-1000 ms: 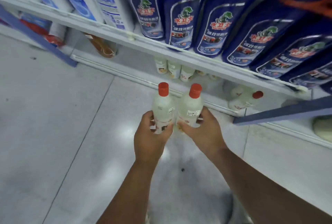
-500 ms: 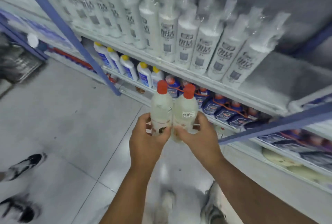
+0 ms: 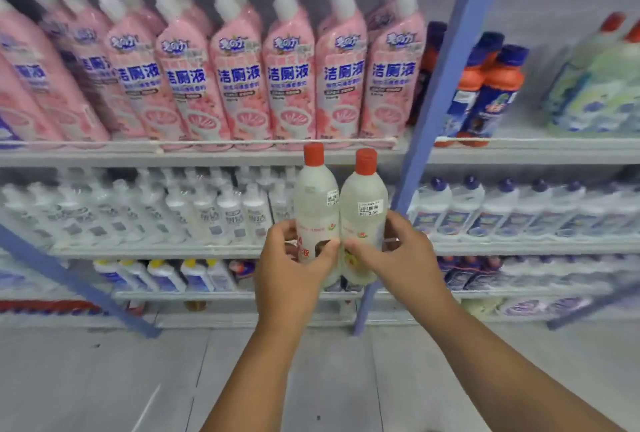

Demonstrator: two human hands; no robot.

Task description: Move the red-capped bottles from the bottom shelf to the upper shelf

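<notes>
Head view, the only one. Centre of the frame: two red-capped bottles, upright and pressed side by side, their flanks touching. Left bottle gripped low on its body by the left hand, thumb across the front label, fingers curled round the far side. Right bottle gripped the same way by the right hand, thumb on the front, fingers wrapped behind. Held low, probably so that caps and shoulders stay free to lead into a shelf gap; held together, probably to carry both as one steady pair.

Both bottles in the air, clear of any shelf, caps level with the white shelf edge crossing the middle of the frame. Above that edge, upper left to upper centre: a packed row of pink bottles, no gap visible there. Upper right, past the slanting blue upright: blue-and-orange bottles, then a pale multipack at the far right edge. Behind the hands, middle band: white bottles in rows. Lower band: smaller blue-labelled bottles; bottom shelf largely blurred, contents there not readable.

Judged stage: carrying, lift under way, placement not yet begun. Likely needs more height and an open spot, perhaps on the upper right shelf.
</notes>
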